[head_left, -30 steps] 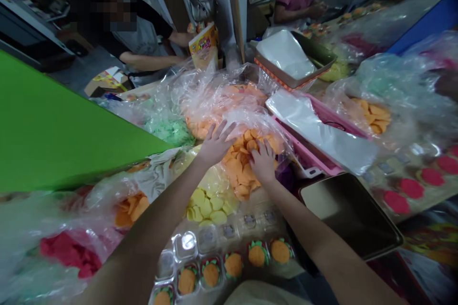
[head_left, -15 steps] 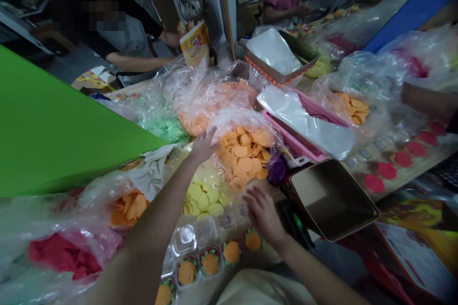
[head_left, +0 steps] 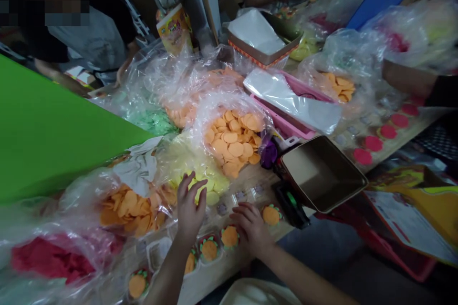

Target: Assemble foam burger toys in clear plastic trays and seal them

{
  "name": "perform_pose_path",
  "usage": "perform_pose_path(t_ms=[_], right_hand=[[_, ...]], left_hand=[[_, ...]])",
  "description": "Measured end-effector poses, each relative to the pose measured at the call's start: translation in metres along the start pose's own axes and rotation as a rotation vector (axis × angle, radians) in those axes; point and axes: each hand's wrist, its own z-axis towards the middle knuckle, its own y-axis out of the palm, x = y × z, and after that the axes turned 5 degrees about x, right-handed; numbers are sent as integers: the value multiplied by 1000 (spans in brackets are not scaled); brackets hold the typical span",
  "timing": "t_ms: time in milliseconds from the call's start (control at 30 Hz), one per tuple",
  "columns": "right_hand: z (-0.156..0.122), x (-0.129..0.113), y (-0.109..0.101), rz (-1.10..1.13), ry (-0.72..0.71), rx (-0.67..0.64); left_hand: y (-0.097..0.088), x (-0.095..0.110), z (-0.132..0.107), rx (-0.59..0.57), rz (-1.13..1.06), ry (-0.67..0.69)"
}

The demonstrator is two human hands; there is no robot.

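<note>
My left hand [head_left: 190, 207] hovers with fingers spread over the clear blister tray [head_left: 162, 252], just below the bag of yellow discs [head_left: 193, 171]. My right hand [head_left: 251, 226] rests on the same tray, fingers curled down beside an orange disc [head_left: 229, 236] seated in a green-rimmed cell. Whether it grips anything is hidden. Other filled cells [head_left: 271, 215] lie along the tray. A plastic bag of orange discs [head_left: 234, 138] sits just beyond both hands.
Bags of green [head_left: 152, 121], red [head_left: 53, 259] and orange pieces [head_left: 129, 207] crowd the table. A brown empty tray [head_left: 322, 171] and pink tray [head_left: 286, 124] lie right. A green board [head_left: 46, 133] stands left. Other people work across and at right, an arm [head_left: 408, 78].
Both hands have pulled back from the orange-disc bag toward me, down onto the blister tray. The view has swung left and down.
</note>
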Motion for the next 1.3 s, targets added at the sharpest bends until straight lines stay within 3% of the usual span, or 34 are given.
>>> perform_pose_path(t_ms=[200, 300, 400, 600, 700, 800, 900, 1000, 1167, 1300], right_hand=[[-49, -31, 30, -64, 93, 71], [-54, -29, 21, -127, 105, 142], [-48, -15, 2, -170, 114, 206], [-55, 8, -24, -151, -7, 152], [-82, 13, -22, -137, -81, 176], [-122, 22, -8, -104, -85, 307], [-167, 34, 18, -130, 1, 480], [-216, 42, 52, -212, 25, 539], [-286, 26, 113, -300, -63, 494], [-300, 4, 141, -316, -255, 343]], left_hand=[[-6, -9, -12, -21, -143, 90], [-13, -4, -26, -48, -184, 113], [-18, 6, -55, -87, -178, 93], [-2, 53, -131, -191, -187, 66], [11, 84, -165, -312, -248, 127], [18, 100, -197, -458, -287, 271], [19, 88, -234, -518, -303, 375], [16, 56, -281, -528, -304, 408], [-12, 2, -373, -522, -207, 487], [-53, -28, -424, -457, -67, 479]])
